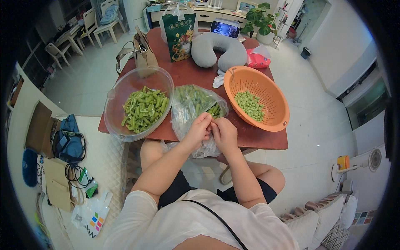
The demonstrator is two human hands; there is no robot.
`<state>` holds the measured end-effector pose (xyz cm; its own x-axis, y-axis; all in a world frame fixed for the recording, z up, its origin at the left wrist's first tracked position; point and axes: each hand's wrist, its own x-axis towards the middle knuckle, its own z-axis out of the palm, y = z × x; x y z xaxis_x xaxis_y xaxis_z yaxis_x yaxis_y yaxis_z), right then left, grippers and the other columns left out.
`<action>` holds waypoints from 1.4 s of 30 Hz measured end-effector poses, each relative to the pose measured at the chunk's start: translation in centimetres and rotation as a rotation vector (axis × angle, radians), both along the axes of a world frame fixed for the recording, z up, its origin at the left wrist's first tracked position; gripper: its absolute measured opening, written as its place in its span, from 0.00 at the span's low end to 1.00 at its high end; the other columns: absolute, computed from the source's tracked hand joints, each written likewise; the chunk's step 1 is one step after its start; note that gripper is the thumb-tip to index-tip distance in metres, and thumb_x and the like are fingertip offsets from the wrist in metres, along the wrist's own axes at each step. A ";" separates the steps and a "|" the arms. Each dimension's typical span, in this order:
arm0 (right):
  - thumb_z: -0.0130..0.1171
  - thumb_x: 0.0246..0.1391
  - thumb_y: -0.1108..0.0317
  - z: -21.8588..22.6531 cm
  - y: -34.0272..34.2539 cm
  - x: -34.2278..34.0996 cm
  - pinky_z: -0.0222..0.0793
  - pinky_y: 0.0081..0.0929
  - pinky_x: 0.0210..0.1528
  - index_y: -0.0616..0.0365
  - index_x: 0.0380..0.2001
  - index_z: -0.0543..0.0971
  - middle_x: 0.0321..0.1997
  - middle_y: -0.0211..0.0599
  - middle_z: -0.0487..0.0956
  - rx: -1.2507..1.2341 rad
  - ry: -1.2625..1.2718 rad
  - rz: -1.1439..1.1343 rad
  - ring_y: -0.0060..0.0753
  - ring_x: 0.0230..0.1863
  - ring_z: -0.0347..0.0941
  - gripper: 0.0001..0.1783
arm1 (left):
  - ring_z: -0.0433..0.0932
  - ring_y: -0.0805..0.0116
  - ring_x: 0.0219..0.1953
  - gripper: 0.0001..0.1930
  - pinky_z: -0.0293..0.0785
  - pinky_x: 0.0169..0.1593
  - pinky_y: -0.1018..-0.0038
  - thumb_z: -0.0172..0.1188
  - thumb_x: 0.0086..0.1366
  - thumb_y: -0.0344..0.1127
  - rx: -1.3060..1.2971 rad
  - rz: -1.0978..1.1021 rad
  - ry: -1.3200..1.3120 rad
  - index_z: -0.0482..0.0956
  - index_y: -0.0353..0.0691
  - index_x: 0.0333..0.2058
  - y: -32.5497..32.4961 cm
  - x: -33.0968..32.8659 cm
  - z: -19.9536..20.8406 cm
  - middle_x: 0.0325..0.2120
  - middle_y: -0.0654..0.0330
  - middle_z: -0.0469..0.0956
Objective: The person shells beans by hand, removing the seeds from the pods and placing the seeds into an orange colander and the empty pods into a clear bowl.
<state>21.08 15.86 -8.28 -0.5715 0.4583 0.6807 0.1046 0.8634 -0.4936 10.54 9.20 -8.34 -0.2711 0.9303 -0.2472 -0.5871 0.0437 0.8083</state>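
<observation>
My left hand (200,129) and my right hand (224,132) meet over the near edge of a clear plastic bag (182,118) of green soybean pods (214,110). The fingers of both are closed in a pinch, fingertips touching; what lies between them is too small and hidden to make out. Left of the bag, a large clear plastic bowl (112,121) contains a heap of opened-looking green pods (143,108). On the right, an orange colander (278,106) tilts slightly, with shelled pale green beans (250,105) gathered at its bottom.
All this stands on a reddish-brown table (266,139). Farther back are a beige handbag (143,52), a dark green shopping bag (180,36), a grey neck pillow (204,52), a propped-up phone (225,29) and a red tissue pack (258,59). A crumpled white tissue (218,79) lies behind the bag.
</observation>
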 end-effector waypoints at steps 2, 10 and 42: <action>0.55 0.46 0.73 0.0 -0.1 0.1 0.66 0.34 0.27 0.59 0.30 0.73 0.24 0.41 0.72 -0.032 0.038 0.003 0.44 0.27 0.70 0.05 | 0.53 0.86 0.14 0.09 0.46 0.15 0.88 0.43 0.67 0.44 0.013 -0.006 -0.032 0.65 0.49 0.31 0.0 -0.2 0.0 0.19 0.72 0.62; 0.57 0.43 0.76 0.9 -0.2 0.2 0.67 0.27 0.28 0.60 0.32 0.74 0.26 0.40 0.72 -0.151 0.125 0.060 0.38 0.27 0.71 0.08 | 0.66 0.81 0.23 0.10 0.62 0.23 0.84 0.43 0.67 0.43 0.071 0.009 0.045 0.67 0.46 0.33 0.0 -0.5 -0.4 0.25 0.70 0.69; 0.50 0.54 0.75 -1.3 1.8 0.3 0.65 0.15 0.25 0.66 0.34 0.73 0.25 0.30 0.74 -1.025 0.234 0.337 0.17 0.22 0.68 0.06 | 0.65 0.80 0.17 0.10 0.64 0.21 0.82 0.41 0.67 0.35 0.071 -0.105 0.474 0.69 0.37 0.31 -0.1 -0.2 0.1 0.20 0.66 0.69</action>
